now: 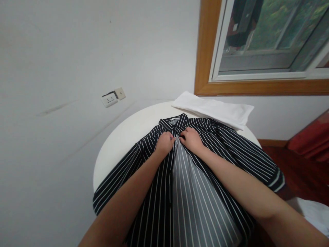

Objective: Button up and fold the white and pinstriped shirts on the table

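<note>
A black shirt with white stripes lies face up on a round white table, its collar toward the wall and its sleeves spread to both sides. Below the collar the front parts, showing the greyish inner side of the back. My left hand grips the left front edge with curled fingers. Close beside it, my right hand has its fingers curled on the right front edge near the top. The fingertips almost meet; any button between them is too small to make out.
A folded white cloth rests at the table's far edge by the wall. A wall socket sits at the left, a wood-framed window at the upper right. Red fabric hangs at the right, with white cloth below it.
</note>
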`<state>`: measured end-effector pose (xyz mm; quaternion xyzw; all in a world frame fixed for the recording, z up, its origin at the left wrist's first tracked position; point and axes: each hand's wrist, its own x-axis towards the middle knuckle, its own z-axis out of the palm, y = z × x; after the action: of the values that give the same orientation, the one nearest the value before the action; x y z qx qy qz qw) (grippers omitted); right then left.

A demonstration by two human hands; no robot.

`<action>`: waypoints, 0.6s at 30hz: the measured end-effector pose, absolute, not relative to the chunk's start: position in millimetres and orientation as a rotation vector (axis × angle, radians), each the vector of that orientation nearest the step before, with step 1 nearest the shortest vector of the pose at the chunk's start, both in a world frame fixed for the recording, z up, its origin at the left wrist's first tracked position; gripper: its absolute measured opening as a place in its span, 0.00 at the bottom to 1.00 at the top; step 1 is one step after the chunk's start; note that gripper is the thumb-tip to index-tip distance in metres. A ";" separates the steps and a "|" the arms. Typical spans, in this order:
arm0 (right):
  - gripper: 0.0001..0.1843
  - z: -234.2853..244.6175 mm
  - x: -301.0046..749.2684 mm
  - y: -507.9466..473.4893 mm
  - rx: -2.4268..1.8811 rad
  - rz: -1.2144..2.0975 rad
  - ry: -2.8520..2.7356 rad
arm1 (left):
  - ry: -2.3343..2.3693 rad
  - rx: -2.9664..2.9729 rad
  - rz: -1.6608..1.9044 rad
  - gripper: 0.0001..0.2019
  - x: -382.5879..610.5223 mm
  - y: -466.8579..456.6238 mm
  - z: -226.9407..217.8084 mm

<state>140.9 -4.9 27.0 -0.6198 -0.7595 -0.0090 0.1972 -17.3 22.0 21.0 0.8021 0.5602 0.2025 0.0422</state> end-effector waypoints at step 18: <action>0.14 36.6 134.8 -7.1 -1.797 -0.089 -2.163 | 1.746 2.450 0.648 0.10 -8.9 15.7 31.4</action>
<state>134.8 -7.1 36.6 -0.6300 -0.7586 -0.0313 0.1633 -8.9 15.7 31.4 0.7957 0.5669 0.2106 0.0321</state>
